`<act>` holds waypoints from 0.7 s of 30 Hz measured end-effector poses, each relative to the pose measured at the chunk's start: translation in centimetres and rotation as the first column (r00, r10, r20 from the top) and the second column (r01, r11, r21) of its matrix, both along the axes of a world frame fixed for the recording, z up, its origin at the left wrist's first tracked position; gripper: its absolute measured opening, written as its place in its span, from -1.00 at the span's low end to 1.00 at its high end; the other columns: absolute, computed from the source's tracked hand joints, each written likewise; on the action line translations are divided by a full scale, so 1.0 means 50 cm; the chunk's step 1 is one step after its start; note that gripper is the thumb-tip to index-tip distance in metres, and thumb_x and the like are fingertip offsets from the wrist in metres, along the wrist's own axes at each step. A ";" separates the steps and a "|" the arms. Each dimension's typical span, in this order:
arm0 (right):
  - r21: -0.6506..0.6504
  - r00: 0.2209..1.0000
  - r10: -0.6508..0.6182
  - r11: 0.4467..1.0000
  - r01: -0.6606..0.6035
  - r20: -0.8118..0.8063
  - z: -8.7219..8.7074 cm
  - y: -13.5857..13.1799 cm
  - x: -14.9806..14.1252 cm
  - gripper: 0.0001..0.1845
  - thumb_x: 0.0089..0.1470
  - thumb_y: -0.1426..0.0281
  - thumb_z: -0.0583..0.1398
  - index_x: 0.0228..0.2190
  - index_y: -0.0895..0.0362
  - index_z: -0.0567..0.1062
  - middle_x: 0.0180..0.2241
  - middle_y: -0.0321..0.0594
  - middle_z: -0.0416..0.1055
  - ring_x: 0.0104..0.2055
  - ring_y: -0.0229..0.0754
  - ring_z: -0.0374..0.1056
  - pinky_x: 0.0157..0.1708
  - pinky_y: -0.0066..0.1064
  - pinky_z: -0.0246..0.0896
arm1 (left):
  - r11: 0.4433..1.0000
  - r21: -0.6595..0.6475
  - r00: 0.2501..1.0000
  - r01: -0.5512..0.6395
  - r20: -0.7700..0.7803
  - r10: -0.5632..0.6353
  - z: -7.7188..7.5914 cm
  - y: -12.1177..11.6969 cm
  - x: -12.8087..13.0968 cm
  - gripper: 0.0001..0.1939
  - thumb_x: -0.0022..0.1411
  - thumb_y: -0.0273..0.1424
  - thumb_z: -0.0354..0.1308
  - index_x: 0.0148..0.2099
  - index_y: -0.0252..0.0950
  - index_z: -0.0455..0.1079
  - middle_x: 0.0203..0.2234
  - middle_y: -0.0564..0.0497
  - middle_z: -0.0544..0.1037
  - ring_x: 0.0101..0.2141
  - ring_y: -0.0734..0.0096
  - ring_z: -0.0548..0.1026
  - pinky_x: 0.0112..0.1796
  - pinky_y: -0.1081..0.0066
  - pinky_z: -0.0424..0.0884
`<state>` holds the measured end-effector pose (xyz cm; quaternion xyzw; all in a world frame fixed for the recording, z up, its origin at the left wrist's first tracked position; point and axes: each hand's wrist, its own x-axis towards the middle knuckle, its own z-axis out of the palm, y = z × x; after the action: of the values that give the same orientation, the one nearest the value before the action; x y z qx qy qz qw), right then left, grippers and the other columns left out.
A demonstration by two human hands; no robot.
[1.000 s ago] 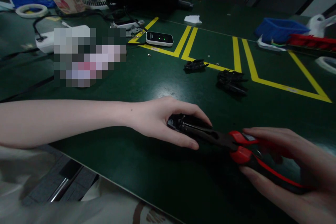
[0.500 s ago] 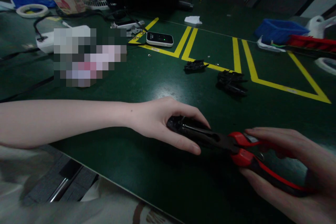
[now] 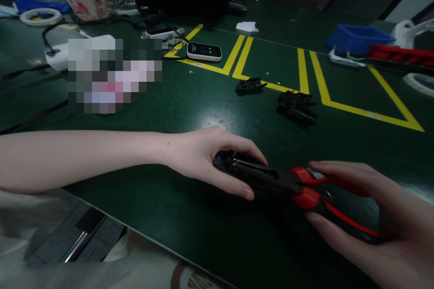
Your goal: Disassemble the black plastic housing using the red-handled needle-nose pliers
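My left hand (image 3: 210, 158) is wrapped round a black plastic part (image 3: 223, 160) at the front of the green table. Red-and-black handled pliers (image 3: 307, 196) are gripped in my right hand (image 3: 369, 216), their handles somewhat apart. The long dark jaws reach left onto the black part, between my left thumb and fingers. Exactly what the jaw tips pinch is too dark to make out. Beyond my hands lie two more black plastic pieces, a smaller one (image 3: 250, 86) and a larger one (image 3: 297, 106).
A white-edged device (image 3: 204, 52) with green lights lies by yellow tape lines (image 3: 373, 115). Back right are a blue bin (image 3: 359, 38), a red rack (image 3: 400, 55) and a tape roll (image 3: 420, 83). Cables and a white power strip (image 3: 57, 56) are left. The table edge (image 3: 149, 239) runs nearby.
My right hand and the pliers have shifted slightly left and up, with the handles a little closer together. My left hand keeps its hold, and the view has shifted slightly.
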<state>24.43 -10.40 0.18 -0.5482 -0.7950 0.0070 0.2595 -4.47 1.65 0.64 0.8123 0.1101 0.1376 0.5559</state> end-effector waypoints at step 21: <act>0.019 0.999 -0.005 1.000 0.004 0.037 -0.002 -0.005 0.020 -0.47 0.10 -0.08 0.28 0.04 -0.14 0.51 -0.09 -0.29 0.61 -0.22 -0.01 0.59 -0.33 -0.17 0.49 | 0.995 -0.095 0.999 -0.004 -0.035 0.000 0.003 0.001 -0.001 -0.55 0.25 -0.25 0.43 0.10 -0.36 0.53 -0.30 0.01 0.63 -0.38 0.46 0.55 -0.41 0.56 0.42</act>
<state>25.41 -10.66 0.06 -0.5477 -0.7984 -0.0110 0.2500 -4.50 1.68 0.79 0.7872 0.1270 0.1185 0.5917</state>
